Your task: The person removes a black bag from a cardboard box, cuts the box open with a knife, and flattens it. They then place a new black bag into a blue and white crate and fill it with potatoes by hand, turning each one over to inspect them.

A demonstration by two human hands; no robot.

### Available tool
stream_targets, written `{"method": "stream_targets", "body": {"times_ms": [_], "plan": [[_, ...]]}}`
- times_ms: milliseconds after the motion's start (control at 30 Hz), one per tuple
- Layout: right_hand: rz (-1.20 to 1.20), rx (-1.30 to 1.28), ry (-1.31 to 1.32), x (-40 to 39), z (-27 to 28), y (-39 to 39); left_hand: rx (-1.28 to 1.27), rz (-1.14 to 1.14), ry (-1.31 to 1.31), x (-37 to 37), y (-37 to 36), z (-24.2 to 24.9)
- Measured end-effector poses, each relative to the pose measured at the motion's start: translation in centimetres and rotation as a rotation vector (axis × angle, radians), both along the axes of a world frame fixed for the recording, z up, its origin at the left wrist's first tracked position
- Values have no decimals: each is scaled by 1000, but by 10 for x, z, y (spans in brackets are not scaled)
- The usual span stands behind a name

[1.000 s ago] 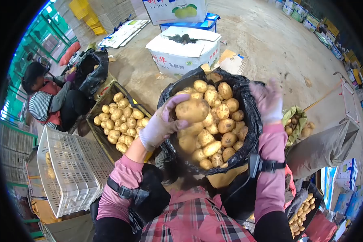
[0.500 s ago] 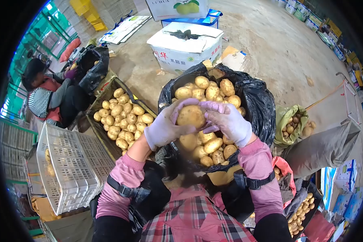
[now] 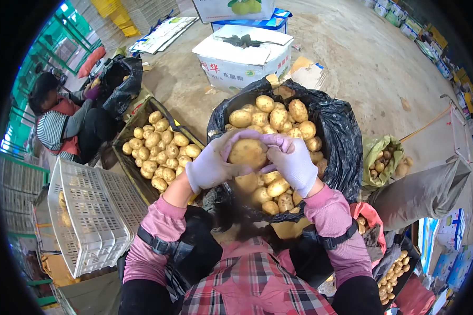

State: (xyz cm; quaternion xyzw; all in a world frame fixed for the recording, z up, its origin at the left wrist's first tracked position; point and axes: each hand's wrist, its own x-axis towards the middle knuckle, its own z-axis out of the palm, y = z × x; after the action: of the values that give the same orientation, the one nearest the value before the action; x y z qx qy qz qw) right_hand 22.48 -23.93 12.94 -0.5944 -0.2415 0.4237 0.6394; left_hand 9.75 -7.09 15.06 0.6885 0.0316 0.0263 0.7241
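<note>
A large yellow potato [image 3: 248, 153] is held up over a box lined with a black plastic bag [image 3: 343, 142]. My left hand [image 3: 211, 165], in a pale lilac glove, wraps round its left side, thumb below and fingers above. On the potato's right edge, my right hand [image 3: 297, 161] in a matching glove is closed, its thumb and fingertips against the skin. Beneath both hands, several loose potatoes [image 3: 276, 118] fill the lined box. Part of that heap is hidden by my hands.
Left of the lined box stands a crate of potatoes [image 3: 160, 149], with a white plastic basket [image 3: 92, 220] nearer me. Ahead is a white carton [image 3: 247, 58]. A green sack [image 3: 381, 160] stands at right. A crouching person [image 3: 68, 123] works at far left.
My right hand has shifted slightly left and its fingers have drawn in closer at the potato's edge. My left hand keeps the potato in nearly the same place.
</note>
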Motion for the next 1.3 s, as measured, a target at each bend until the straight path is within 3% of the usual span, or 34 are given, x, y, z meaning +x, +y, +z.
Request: {"method": "stream_targets", "body": {"times_ms": [167, 267, 367, 567, 667, 767, 867, 900, 933, 967, 1000, 1033, 1067, 1133, 1167, 1200, 1233, 1267, 1300], "plan": [[-15, 138, 286, 4, -4, -4, 42, 25, -53, -1, -2, 5], [55, 141, 344, 5, -11, -1, 347, 12, -59, 0, -1, -2], [91, 109, 299, 5, -3, -4, 249, 26, -49, -1, -6, -6], [-60, 96, 336, 4, -12, -3, 231, 38, -104, -2, -7, 7], [25, 70, 327, 8, -7, -3, 499, 1, -107, 2, -2, 2], [-61, 47, 320, 7, -25, -1, 526, -16, -20, 5, -3, 8], [-78, 53, 441, 11, -30, 3, 52, 29, -13, 6, 13, -10], [-31, 93, -77, 15, -32, -2, 82, 85, -53, 0, 23, -1], [-90, 213, 47, 35, -24, -7, 114, 143, -91, -5, 34, 8], [-142, 339, 168, 55, -17, -13, -73, 177, -123, -15, 51, 15], [-380, 535, 192, 111, -26, -38, -266, 206, -156, -30, 69, 22], [-598, 733, 168, 165, -33, -63, -202, 308, -86, -50, 89, 33], [-586, 722, 283, 177, -30, -79, -141, 402, -19, -72, 109, 41], [-578, 701, 521, 199, -24, -110, -73, 554, 42, -112, 147, 22], [-720, 511, 469, 183, -31, -95, -113, 624, 133, -132, 164, -2], [-675, 354, 401, 165, -34, -83, -153, 690, 232, -152, 180, -34], [-620, 201, 332, 147, -36, -71, -106, 753, 389, -171, 189, -69], [-381, 91, 249, 129, -31, -62, -59, 808, 546, -186, 195, -108], [-345, 112, 113, 101, -17, -42, -124, 910, 599, -196, 197, -155]]}}
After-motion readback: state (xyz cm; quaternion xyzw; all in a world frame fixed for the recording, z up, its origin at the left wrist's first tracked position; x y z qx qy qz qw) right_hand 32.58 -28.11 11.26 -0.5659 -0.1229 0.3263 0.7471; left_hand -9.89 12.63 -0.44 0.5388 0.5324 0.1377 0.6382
